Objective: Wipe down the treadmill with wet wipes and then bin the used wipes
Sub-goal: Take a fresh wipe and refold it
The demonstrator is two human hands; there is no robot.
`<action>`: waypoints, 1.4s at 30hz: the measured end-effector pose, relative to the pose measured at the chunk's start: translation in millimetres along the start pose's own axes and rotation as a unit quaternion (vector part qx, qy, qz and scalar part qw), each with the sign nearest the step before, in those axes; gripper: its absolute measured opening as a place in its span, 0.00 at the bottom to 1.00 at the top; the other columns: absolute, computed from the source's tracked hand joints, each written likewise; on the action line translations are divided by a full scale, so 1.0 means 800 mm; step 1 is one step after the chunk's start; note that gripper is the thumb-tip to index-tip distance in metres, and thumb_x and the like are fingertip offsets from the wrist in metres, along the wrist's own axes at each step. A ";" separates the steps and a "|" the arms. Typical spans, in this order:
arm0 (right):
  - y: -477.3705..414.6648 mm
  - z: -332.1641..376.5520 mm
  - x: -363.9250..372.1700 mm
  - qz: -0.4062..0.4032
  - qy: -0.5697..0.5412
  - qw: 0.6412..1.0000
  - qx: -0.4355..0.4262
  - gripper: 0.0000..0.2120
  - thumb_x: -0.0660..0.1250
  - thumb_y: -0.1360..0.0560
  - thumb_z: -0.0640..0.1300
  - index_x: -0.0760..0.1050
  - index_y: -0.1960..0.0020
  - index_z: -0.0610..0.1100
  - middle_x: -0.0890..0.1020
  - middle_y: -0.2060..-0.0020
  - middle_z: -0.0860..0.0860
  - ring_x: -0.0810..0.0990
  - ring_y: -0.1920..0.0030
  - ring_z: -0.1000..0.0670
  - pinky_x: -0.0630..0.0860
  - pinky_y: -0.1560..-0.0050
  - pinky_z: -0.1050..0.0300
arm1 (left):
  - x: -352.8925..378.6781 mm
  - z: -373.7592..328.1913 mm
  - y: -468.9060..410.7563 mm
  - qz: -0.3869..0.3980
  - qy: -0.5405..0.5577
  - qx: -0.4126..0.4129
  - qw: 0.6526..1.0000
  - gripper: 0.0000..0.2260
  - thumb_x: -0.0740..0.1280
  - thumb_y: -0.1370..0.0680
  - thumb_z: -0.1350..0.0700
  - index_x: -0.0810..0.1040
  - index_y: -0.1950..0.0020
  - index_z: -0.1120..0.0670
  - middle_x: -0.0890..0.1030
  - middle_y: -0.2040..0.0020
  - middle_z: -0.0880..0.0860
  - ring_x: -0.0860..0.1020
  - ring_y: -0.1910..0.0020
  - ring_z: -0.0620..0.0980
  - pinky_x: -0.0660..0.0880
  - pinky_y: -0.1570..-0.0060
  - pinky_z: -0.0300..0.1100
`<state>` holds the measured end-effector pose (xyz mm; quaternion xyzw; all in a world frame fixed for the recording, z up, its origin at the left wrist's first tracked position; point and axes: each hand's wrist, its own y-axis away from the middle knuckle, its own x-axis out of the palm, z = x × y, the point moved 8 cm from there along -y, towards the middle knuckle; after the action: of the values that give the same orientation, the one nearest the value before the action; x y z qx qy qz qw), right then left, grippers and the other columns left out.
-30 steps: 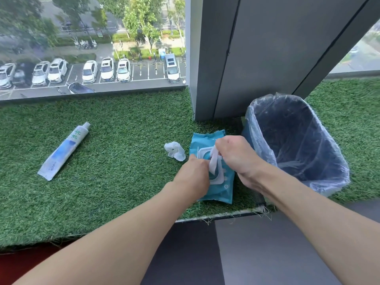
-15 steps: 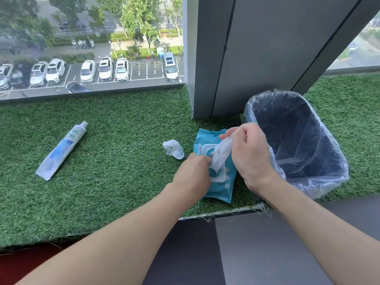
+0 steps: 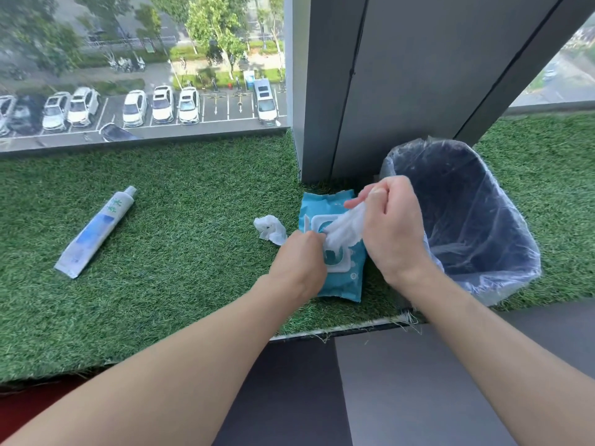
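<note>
A teal pack of wet wipes [image 3: 344, 278] lies on the green turf ledge [image 3: 180, 252], its white flap lid open. My right hand [image 3: 391, 226] pinches a white wet wipe [image 3: 346, 230] and holds it stretched up out of the pack's opening. My left hand [image 3: 299, 262] presses down on the pack's left side, its fingers curled at the opening where the wipe comes out. A crumpled white wipe [image 3: 270, 229] sits on the turf just left of the pack. A dark bin [image 3: 467, 220] lined with a clear bag stands right of the pack.
A white and blue tube [image 3: 95, 233] lies on the turf at the left. A grey pillar [image 3: 402, 85] rises behind the pack, with window glass on both sides. The ledge's front edge drops to a dark grey surface [image 3: 402, 387] below my arms.
My right hand has risen and moved right, drawing the wipe further out of the pack. My left hand has stayed on the pack.
</note>
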<state>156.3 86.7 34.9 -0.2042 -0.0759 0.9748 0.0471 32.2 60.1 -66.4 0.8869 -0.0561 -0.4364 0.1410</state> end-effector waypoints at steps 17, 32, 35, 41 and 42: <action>-0.016 -0.003 0.010 0.135 0.107 0.985 0.022 0.09 0.53 0.18 0.48 0.64 0.56 0.47 0.73 0.67 0.50 0.73 0.69 0.45 0.72 0.67 0.49 | -0.007 0.013 0.009 0.019 -0.005 -0.036 0.999 0.24 0.57 0.26 0.71 0.77 0.33 0.55 0.80 0.49 0.57 0.78 0.57 0.57 0.71 0.62 0.43; 0.034 -0.107 0.077 0.300 0.376 0.875 0.061 0.23 0.59 0.22 0.49 0.63 0.27 0.56 0.69 0.41 0.46 0.77 0.47 0.40 0.71 0.55 0.51 | -0.012 0.013 0.013 0.018 0.035 -0.030 0.999 0.29 0.58 0.26 0.71 0.71 0.26 0.53 0.79 0.39 0.61 0.79 0.46 0.59 0.71 0.56 0.42; 0.043 -0.105 0.082 0.315 0.389 0.864 0.040 0.22 0.58 0.22 0.48 0.66 0.28 0.59 0.66 0.47 0.49 0.77 0.47 0.41 0.68 0.56 0.51 | -0.014 0.010 0.015 0.018 0.038 -0.019 0.999 0.28 0.58 0.26 0.71 0.74 0.28 0.53 0.80 0.44 0.60 0.78 0.54 0.57 0.68 0.59 0.40; 0.039 -0.124 0.090 0.400 0.386 0.828 0.071 0.31 0.58 0.25 0.43 0.54 0.25 0.60 0.77 0.40 0.44 0.76 0.46 0.41 0.69 0.57 0.50 | -0.014 0.003 0.015 0.019 0.023 0.002 1.000 0.25 0.58 0.24 0.69 0.75 0.30 0.54 0.77 0.38 0.60 0.78 0.46 0.59 0.73 0.52 0.44; 0.039 -0.121 0.089 0.393 0.383 0.833 0.068 0.31 0.58 0.25 0.42 0.55 0.26 0.60 0.77 0.40 0.45 0.76 0.47 0.41 0.69 0.57 0.50 | -0.014 0.003 0.014 0.019 0.021 0.000 1.000 0.25 0.58 0.24 0.70 0.74 0.29 0.53 0.76 0.38 0.60 0.78 0.47 0.59 0.72 0.54 0.44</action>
<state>128.8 77.4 -85.4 -0.5700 0.1017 0.7576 -0.3013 23.9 51.8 -56.1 0.8946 -0.0702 -0.4150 0.1505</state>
